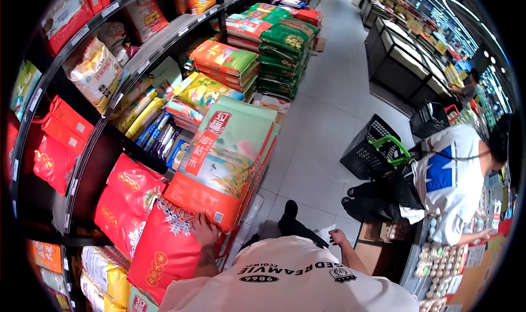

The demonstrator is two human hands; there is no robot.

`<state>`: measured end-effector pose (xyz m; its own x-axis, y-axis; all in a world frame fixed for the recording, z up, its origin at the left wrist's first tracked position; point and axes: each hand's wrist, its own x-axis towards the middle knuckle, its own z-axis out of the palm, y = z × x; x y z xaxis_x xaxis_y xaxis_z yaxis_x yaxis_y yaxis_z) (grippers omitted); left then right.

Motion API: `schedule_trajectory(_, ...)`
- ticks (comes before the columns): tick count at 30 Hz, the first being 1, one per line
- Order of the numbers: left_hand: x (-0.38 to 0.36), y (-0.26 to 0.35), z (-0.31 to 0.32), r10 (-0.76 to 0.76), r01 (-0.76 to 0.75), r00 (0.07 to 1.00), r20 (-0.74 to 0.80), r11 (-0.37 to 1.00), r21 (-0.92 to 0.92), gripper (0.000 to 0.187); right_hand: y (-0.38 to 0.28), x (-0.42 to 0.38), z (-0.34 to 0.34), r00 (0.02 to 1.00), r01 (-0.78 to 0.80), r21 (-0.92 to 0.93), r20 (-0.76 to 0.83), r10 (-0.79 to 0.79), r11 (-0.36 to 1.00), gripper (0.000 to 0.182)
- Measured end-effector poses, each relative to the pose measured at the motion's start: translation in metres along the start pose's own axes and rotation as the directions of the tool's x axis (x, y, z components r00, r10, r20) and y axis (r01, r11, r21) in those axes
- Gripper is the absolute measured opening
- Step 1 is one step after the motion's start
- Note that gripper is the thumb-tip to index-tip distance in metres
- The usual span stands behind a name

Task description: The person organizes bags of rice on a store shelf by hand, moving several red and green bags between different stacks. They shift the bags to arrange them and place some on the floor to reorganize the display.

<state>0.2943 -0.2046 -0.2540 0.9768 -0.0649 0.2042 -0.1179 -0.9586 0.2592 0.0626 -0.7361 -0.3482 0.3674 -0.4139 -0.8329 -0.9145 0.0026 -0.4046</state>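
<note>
My left hand (204, 229) rests with its fingers spread on a red rice bag (170, 246) with white snowflake-like patterns. Its fingertips are by the lower edge of a green and orange rice bag (224, 153), which lies flat on top of a stack. At my other side hangs my right hand (338, 238), over the floor and away from the goods. Its fingers are loosely bent and I see nothing held in them.
Shelves (104, 101) with packed bags line the left. Green rice sacks (282, 43) are stacked farther along the tiled aisle (323, 115). To the right, a person (452, 175) in a white shirt reaches toward egg trays (441, 262), beside a black basket (370, 150) with a green handle.
</note>
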Motion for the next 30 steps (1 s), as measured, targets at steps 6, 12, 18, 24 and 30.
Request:
schedule_trajectory(6, 0.022, 0.024, 0.014, -0.290, 0.292, 0.957, -0.026, 0.954, 0.063, 0.060, -0.142, 0.094, -0.069, 0.983, 0.180, -0.145, 0.055, -0.174, 0.973, 0.028)
schedule_trajectory(12, 0.122, 0.106, 0.080, -0.844, 0.842, 0.533, -0.061, 0.521, 0.144, 0.082, -0.250, 0.154, -0.133, 0.895, 0.446, 0.000, -0.014, -0.446, 0.895, 0.024)
schedule_trajectory(18, 0.213, 0.173, 0.086, -0.709, 0.693, 0.703, 0.050, 0.700, 0.176, 0.082, -0.251, 0.232, -0.161, 0.936, 0.350, -0.099, 0.016, -0.351, 0.931, 0.022)
schedule_trajectory(24, 0.317, 0.217, 0.162, -0.358, 0.352, 0.933, 0.031, 0.929, 0.117, 0.076, -0.259, 0.240, -0.183, 0.997, 0.077, 0.033, 0.012, -0.078, 0.996, 0.024)
schedule_trajectory(30, 0.453, 0.302, 0.184, -0.385, 0.313, 0.823, 0.417, 0.921, 0.232, 0.093, -0.293, 0.254, -0.237, 0.991, 0.037, -0.140, -0.122, -0.054, 0.990, 0.026)
